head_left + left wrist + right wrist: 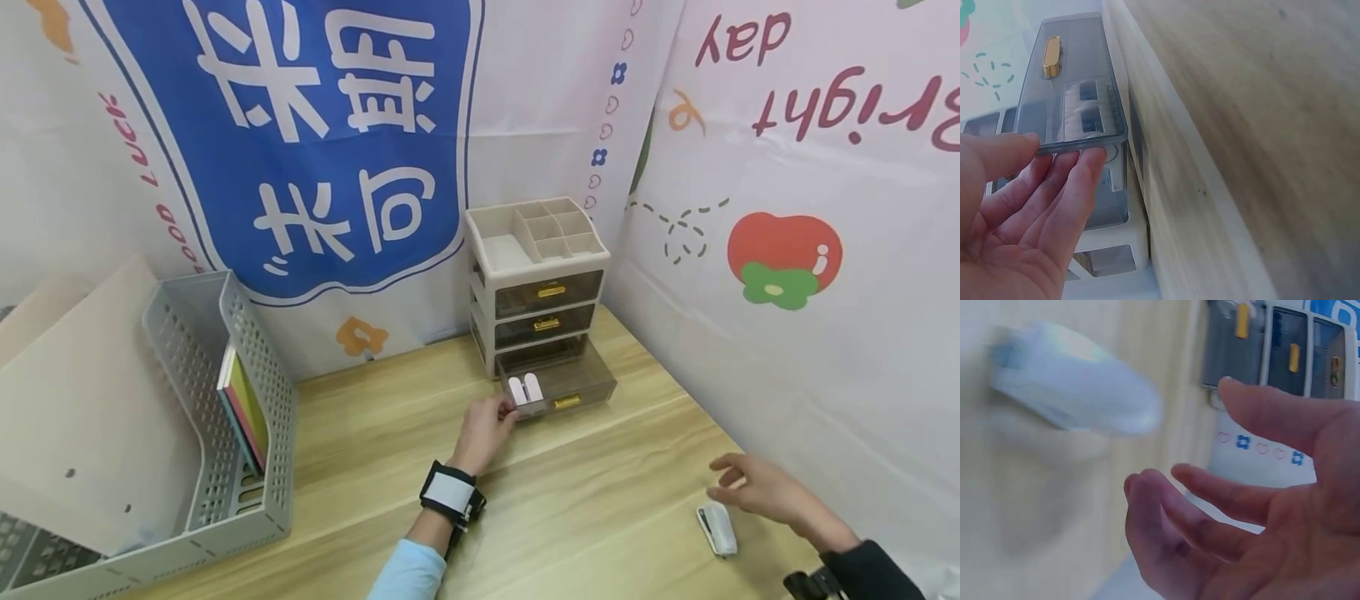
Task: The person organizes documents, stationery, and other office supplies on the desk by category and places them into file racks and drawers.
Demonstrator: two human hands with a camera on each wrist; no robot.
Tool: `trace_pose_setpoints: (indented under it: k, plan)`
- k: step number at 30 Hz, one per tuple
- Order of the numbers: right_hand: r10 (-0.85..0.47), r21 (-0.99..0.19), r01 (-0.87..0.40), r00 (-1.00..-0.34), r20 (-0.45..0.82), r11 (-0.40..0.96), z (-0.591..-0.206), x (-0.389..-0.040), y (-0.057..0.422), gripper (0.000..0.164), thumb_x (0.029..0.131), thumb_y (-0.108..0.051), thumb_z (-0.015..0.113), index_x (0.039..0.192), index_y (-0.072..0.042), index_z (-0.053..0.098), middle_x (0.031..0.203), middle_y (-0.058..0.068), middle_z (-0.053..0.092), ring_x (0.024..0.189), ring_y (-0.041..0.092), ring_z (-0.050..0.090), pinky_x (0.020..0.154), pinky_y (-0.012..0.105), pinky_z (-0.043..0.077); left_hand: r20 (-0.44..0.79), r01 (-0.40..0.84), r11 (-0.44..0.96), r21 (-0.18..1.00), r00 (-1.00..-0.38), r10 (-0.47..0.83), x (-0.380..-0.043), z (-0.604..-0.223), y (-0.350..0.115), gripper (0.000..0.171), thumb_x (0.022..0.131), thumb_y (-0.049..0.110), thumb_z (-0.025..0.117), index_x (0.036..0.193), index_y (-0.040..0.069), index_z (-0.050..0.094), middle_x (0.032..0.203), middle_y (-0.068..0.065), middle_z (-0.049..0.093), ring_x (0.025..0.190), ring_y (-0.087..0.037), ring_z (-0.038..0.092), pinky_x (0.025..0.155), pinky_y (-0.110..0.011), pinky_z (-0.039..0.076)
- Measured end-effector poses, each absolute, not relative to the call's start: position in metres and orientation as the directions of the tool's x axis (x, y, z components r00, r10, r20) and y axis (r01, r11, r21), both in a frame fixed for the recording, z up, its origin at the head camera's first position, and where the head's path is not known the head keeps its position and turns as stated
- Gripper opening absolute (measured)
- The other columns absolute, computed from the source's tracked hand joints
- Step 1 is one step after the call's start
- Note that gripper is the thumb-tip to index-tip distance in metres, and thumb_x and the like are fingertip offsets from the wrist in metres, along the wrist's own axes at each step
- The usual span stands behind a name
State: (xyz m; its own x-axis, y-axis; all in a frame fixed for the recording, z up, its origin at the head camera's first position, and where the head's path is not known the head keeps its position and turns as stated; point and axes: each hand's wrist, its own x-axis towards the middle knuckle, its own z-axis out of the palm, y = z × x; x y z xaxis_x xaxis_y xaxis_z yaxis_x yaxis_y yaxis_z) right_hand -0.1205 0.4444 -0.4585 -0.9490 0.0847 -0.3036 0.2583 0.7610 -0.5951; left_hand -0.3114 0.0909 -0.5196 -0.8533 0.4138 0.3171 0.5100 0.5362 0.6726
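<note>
The bottom drawer (pixel 597 390) of a small cream drawer unit (pixel 489 310) stands pulled out, its smoky walls see-through. My left hand (pixel 482 435) pinches the drawer's left front corner, with the thumb on one side of its wall and the fingertips on the other in the left wrist view. Two white rounded objects (pixel 532 387) lie side by side inside, near that corner. On the table at the right is a small white stapler (pixel 718 530). My right hand (pixel 768 493) hovers just beyond it with loosely bent fingers, holding nothing; the stapler looks blurred in the right wrist view.
A grey perforated file holder (pixel 279 433) with boards and thin coloured booklets (pixel 243 404) stands on the left. Printed cloths (pixel 540 158) hang behind and to the right of the wooden table (pixel 360 467). The unit's top has an open compartment tray (pixel 504 250).
</note>
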Motion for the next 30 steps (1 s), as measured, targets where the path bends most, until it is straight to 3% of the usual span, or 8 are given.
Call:
trace_pose_setpoints:
  k: [7,14,21,30]
  plan:
    - [0.035,-0.659,0.287,-0.929,-0.368,0.695,-0.485,-0.103,0.447,0.031,0.090,-0.021,0.072,0.111,0.000,0.061,0.104,0.010,0.066,0.089,0.020,0.060,0.068,0.030,0.050,0.335,0.522,0.541,0.660,-0.848,0.410,-0.311,-0.522,0.093,0.006,0.090,0.010,0.072,0.087,0.005,0.070,0.083,-0.008,0.074,0.075,-0.016,0.069,0.066,-0.022,0.054]
    - [0.037,-0.694,0.318,-0.921,-0.387,0.646,-0.494,-0.098,0.448,0.037,0.091,-0.024,0.072,0.113,0.003,0.057,0.100,0.011,0.065,0.086,0.019,0.060,0.067,0.029,0.053,0.340,0.523,0.519,0.676,-0.846,0.410,-0.307,-0.524,0.093,0.006,0.090,0.009,0.072,0.087,0.004,0.070,0.083,-0.008,0.074,0.075,-0.016,0.069,0.065,-0.021,0.054]
    - [0.111,-0.672,0.333,-0.930,-0.351,0.662,-0.500,-0.094,0.446,0.037,0.091,-0.025,0.073,0.105,0.003,0.054,0.096,0.009,0.064,0.085,0.016,0.058,0.065,0.023,0.049,0.350,0.534,0.508,0.676,-0.839,0.416,-0.310,-0.521,0.092,0.005,0.090,0.008,0.072,0.087,0.004,0.070,0.082,-0.008,0.073,0.074,-0.015,0.068,0.064,-0.020,0.053]
    - [0.036,-0.750,0.263,-0.952,-0.304,0.607,-0.508,-0.087,0.453,0.032,0.095,-0.020,0.067,0.108,0.005,0.053,0.100,0.010,0.062,0.087,0.014,0.061,0.069,0.023,0.048,0.340,0.526,0.523,0.671,-0.844,0.414,-0.312,-0.522,0.091,0.007,0.091,0.010,0.072,0.086,0.006,0.069,0.082,-0.006,0.073,0.074,-0.014,0.067,0.064,-0.021,0.053]
